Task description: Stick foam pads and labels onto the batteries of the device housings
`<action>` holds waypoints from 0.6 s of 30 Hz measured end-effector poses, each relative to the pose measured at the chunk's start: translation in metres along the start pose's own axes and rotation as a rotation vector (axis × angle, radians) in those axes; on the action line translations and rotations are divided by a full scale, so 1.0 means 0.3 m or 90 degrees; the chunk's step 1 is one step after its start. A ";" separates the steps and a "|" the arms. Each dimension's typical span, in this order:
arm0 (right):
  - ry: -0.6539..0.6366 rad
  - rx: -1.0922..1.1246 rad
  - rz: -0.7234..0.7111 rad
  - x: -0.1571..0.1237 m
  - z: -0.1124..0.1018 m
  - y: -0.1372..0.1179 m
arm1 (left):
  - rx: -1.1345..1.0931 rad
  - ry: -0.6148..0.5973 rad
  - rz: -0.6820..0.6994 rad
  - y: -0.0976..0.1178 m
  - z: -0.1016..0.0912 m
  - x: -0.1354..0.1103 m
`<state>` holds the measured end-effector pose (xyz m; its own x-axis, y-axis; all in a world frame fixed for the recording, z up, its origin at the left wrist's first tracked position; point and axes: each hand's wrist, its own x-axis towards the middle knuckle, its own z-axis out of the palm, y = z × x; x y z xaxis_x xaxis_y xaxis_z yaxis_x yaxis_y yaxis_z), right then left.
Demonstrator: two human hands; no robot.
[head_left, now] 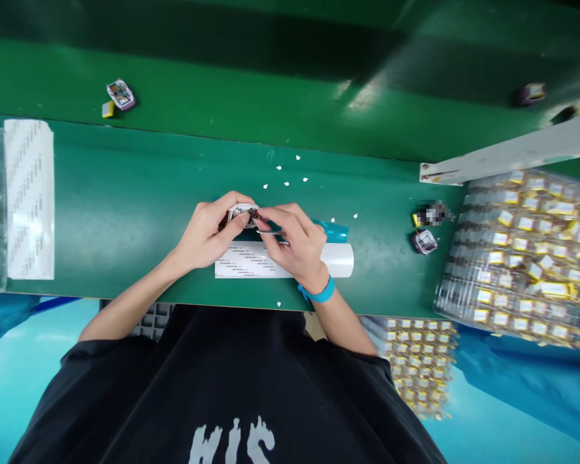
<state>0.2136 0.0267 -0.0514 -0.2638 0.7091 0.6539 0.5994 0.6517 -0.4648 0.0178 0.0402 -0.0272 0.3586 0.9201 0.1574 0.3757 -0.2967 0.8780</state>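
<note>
My left hand (207, 233) is closed round a small white and silver part (241, 212), held just above the green table (125, 200). My right hand (294, 241), with a blue band at the wrist, pinches thin metal tweezers (267, 229) whose tip meets that part. Under both hands lies a white strip of printed labels (244, 264), with a teal film (333, 229) beside it.
A white label sheet (29, 200) lies at the far left. Clear trays of several yellow-tagged parts (526, 251) are stacked at the right, with more below the table edge (418, 361). Small parts sit at the right (424, 241) and on the far belt (120, 95). White scraps (285, 177) dot the table.
</note>
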 end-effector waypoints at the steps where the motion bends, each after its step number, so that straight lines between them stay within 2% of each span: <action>1: -0.007 0.007 0.002 0.001 0.000 -0.001 | 0.007 0.003 0.004 -0.003 0.002 -0.001; 9: -0.053 0.047 -0.001 0.006 0.000 -0.003 | 0.070 0.015 0.047 0.003 0.007 -0.008; 12: -0.080 0.048 0.010 0.004 -0.001 -0.001 | 0.080 0.015 0.038 0.004 0.006 -0.007; 18: -0.037 0.155 0.065 0.010 -0.002 0.009 | -0.008 0.032 -0.011 -0.003 0.008 -0.005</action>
<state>0.2149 0.0303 -0.0503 -0.2580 0.7842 0.5643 0.4272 0.6165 -0.6614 0.0190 0.0385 -0.0293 0.3082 0.9369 0.1648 0.3710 -0.2779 0.8860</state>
